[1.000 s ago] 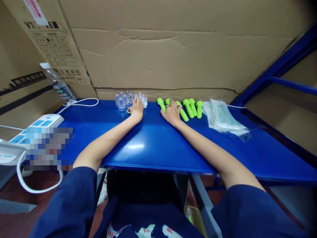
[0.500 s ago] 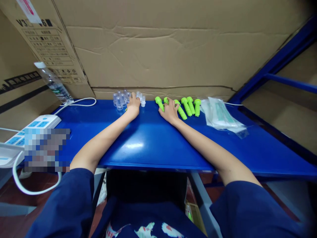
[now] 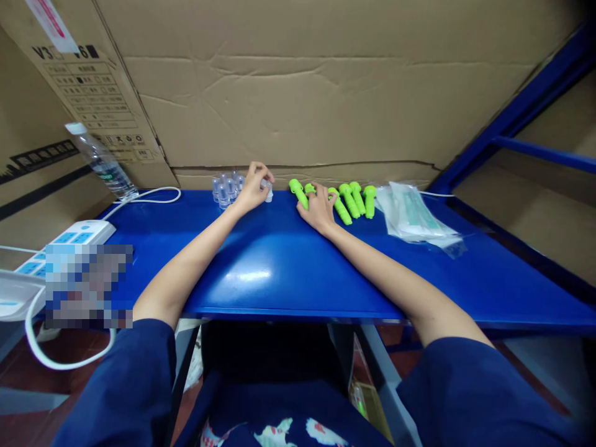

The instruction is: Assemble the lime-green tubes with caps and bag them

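My left hand (image 3: 252, 188) is at the back of the blue table, its thumb and bent fingers closed at a small clear plastic cap (image 3: 269, 195); the grip is partly hidden. Left of it, several clear, dome-topped plastic cups (image 3: 224, 194) stand in a cluster. My right hand (image 3: 319, 208) lies with spread fingers over the bright green plastic pieces, which look like ribbed handles with round heads. Its thumb side touches the leftmost green piece (image 3: 298, 192), and its fingers cover part of another. More green pieces (image 3: 350, 201) lie just to its right.
Clear plastic bags (image 3: 416, 214) with pale green contents lie on the right of the blue table (image 3: 279, 267). A water bottle (image 3: 105, 164), a white cable and a power strip (image 3: 79, 234) are at the left. A cardboard wall (image 3: 298, 112) rises behind the table.
My left hand has lifted slightly and turned, its fingers now bent toward the clear cap. A bit of green seen under it earlier is out of sight. My right hand has stayed put.
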Motion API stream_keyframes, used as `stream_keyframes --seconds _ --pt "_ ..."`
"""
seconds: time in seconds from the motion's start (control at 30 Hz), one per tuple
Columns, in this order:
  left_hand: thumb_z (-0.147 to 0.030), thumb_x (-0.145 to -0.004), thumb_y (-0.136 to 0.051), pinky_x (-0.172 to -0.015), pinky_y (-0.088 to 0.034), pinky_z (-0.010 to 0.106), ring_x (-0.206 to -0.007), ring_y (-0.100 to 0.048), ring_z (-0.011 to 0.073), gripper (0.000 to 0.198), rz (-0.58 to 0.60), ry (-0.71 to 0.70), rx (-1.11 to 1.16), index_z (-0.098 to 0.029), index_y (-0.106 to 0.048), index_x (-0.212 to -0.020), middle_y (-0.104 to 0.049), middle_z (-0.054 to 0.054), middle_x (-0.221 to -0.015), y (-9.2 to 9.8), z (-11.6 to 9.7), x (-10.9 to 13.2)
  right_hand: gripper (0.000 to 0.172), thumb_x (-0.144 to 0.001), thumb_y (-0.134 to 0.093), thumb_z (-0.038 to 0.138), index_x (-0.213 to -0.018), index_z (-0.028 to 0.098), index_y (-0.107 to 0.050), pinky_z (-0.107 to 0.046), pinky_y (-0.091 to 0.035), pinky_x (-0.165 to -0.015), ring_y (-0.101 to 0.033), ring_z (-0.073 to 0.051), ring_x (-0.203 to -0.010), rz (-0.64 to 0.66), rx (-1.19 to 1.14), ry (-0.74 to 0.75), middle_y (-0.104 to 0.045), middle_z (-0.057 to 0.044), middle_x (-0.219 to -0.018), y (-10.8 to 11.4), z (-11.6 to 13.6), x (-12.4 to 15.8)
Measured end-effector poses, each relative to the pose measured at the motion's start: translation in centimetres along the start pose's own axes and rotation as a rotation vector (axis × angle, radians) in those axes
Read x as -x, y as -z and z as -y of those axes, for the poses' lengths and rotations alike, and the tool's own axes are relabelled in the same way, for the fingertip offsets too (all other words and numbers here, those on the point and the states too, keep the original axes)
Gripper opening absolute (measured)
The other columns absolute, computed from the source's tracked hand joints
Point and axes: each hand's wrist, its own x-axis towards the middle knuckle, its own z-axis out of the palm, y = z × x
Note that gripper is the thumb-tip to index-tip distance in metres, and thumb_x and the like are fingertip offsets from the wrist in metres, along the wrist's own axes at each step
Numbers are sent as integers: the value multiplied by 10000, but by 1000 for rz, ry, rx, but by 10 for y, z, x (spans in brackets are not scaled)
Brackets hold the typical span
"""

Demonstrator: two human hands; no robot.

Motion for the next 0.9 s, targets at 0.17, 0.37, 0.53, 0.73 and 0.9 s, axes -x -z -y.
stream_keyframes --seconds 0.17,0.37,0.53,0.73,0.9 --pt "1 -742 -624 -677 -578 225 -949 -637 144 192 215 89 211 -131 -652 -879 -529 107 -1166 -21 9 14 378 -883 -497 324 -1134 104 -676 -635 -264 -1083 -394 -398 -1335 0 16 0 -473 -243 -1477 0 1 0" --pt "-140 -784 -738 -705 -594 255 -852 -635 119 134 249 82 259 -128 -627 -858 -571 67 -1022 -31 11 27 344 -897 -504 341 -1079 116 -690 -645 -276 -1068 -426 -403 -1284 49 75 18 -530 -244 -1399 0 3 2" --pt "-269 -768 -809 -789 -597 320 -866 -621 144 244 233 -33 211 -148 -624 -871 -589 63 -1009 -29 10 29 410 -952 -472 391 -1131 93 -689 -620 -259 -1100 -413 -397 -1314 114 117 15 -504 -254 -1414 2 7 2" --pt "-369 -806 -786 -1006 -496 399 -1008 -615 209 243 313 -190 5 -161 -661 -810 -586 92 -1071 -22 17 33 410 -946 -473 347 -1196 101 -686 -627 -260 -1097 -393 -393 -1337 144 133 14 -475 -240 -1463 1 7 2" --pt "-323 -899 -650 -943 -496 357 -968 -619 203 176 308 -166 31 -162 -648 -828 -616 87 -1026 -26 24 32 482 -960 -445 324 -1331 80 -634 -602 -261 -1109 -373 -373 -1369 158 171 53 -434 -238 -1520 7 10 3"
